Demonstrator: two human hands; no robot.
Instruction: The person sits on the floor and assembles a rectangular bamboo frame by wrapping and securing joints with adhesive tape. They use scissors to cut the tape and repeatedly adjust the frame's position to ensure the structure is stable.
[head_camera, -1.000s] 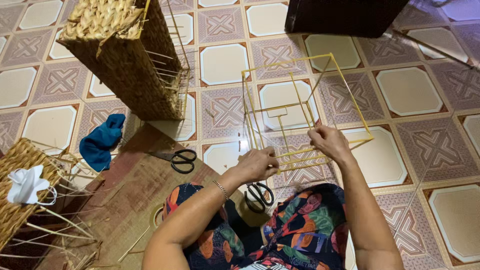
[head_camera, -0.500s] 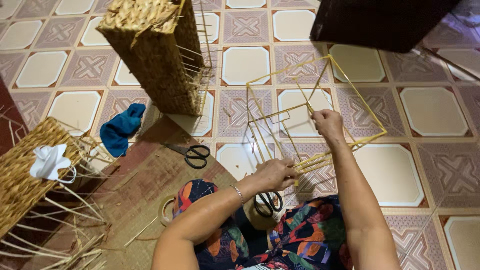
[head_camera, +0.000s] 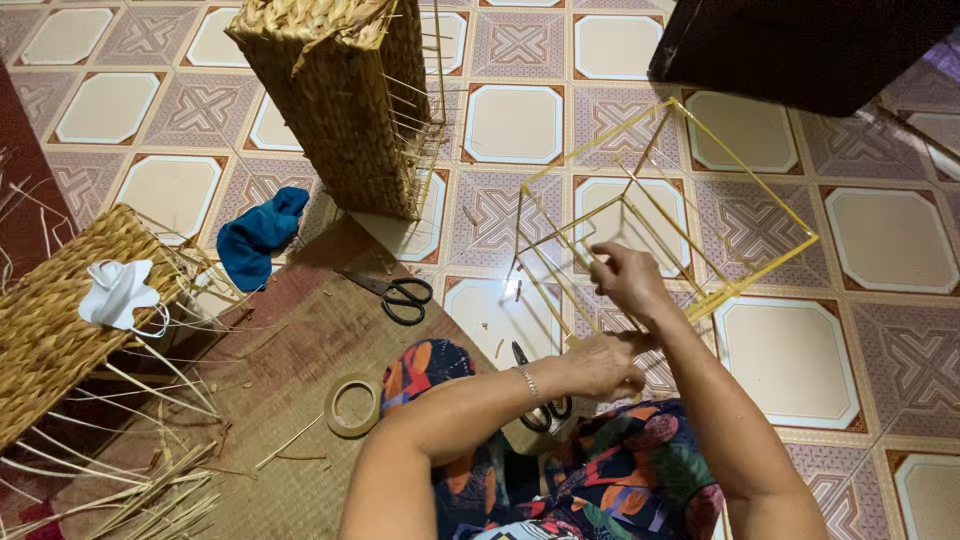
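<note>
A yellow wire basket frame (head_camera: 680, 215) stands tilted on the tiled floor in front of me. My right hand (head_camera: 625, 277) grips one of its thin bars near the frame's lower middle. My left hand (head_camera: 600, 365) is closed around the frame's near bottom edge, just above my knee. A pair of black-handled scissors (head_camera: 540, 405) lies under my left wrist, partly hidden by it.
A tall woven basket (head_camera: 345, 95) with bare wire on one side stands at the back. Another woven basket (head_camera: 45, 320) with a white face mask (head_camera: 115, 292) lies left. A blue cloth (head_camera: 258, 235), second scissors (head_camera: 395, 293), a tape roll (head_camera: 352, 404), loose straw (head_camera: 150, 490) and a dark box (head_camera: 800, 45) surround me.
My left hand has slid down to the frame's near bottom edge, while my right hand has shifted left along the bars. The frame has tipped further and the view has moved closer.
</note>
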